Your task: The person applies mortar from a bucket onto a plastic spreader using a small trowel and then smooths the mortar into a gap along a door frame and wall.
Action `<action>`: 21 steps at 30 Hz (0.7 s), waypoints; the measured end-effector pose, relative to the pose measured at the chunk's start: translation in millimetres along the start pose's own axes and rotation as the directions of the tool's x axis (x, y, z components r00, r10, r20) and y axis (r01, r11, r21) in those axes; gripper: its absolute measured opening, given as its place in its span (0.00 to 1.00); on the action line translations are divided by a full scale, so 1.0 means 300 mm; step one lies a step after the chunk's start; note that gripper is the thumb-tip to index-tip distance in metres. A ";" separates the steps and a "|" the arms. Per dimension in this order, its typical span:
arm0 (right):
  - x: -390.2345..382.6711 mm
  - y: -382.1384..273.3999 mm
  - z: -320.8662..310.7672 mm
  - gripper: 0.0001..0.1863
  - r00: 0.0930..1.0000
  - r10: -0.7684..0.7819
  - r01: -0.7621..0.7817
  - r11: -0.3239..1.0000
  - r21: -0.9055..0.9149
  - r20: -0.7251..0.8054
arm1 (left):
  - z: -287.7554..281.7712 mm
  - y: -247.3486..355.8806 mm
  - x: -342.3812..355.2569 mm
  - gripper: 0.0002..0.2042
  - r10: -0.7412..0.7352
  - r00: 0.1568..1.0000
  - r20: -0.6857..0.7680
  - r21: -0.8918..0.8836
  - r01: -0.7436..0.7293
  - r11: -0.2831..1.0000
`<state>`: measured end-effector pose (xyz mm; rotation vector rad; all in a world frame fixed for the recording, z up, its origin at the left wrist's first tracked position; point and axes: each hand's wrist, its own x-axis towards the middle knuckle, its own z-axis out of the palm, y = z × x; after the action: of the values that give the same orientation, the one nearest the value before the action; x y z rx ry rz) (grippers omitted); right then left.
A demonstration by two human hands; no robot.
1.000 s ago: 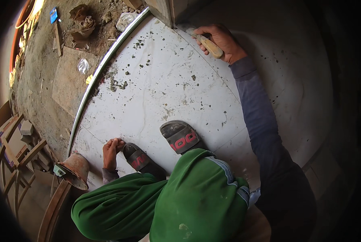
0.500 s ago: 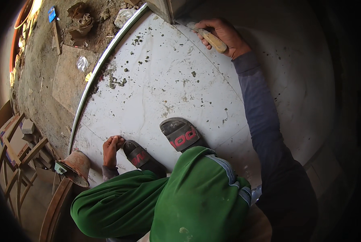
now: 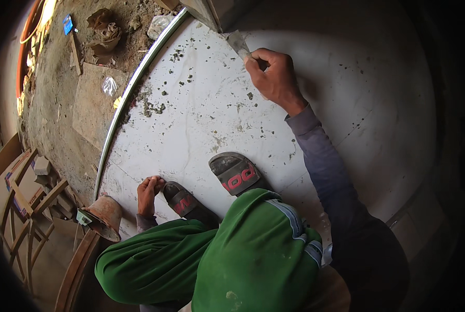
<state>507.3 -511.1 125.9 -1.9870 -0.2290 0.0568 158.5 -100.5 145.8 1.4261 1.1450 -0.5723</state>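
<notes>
My right hand point(image 3: 276, 78) is closed around a putty knife point(image 3: 238, 43) with a flat grey blade. Its blade points up and left, close to the foot of a wall corner point(image 3: 204, 13). The wooden handle is hidden in my palm. White floor tiles point(image 3: 191, 130) lie beneath, strewn with dark crumbs of mortar point(image 3: 152, 108). My left hand point(image 3: 147, 196) rests low beside the left sandal point(image 3: 183, 200), fingers bent and pressed together. Whatever may be between those fingertips is too small to make out.
A metal edge strip point(image 3: 131, 86) borders the tiles on the left, with rough dirt ground point(image 3: 61, 119) beyond. At the lower left lies a tipped, mortar-stained bucket point(image 3: 106, 210) near a wooden frame point(image 3: 32, 208). Crumpled brown paper point(image 3: 106, 36) lies at the upper left.
My right hand has turned over and shifted slightly left and down, so its back faces up and the blade shows more. My left hand stays beside the sandal.
</notes>
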 end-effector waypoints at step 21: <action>0.064 -0.075 -0.044 0.04 0.848 -0.512 0.441 0.826 -0.351 -0.137 | 0.004 -0.016 -0.003 0.14 0.034 0.999 -0.001 0.022 -0.034 0.999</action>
<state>524.9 -510.4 152.9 -2.1636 -0.6169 -0.5633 154.3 -102.5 144.2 1.4622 1.1167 -0.5618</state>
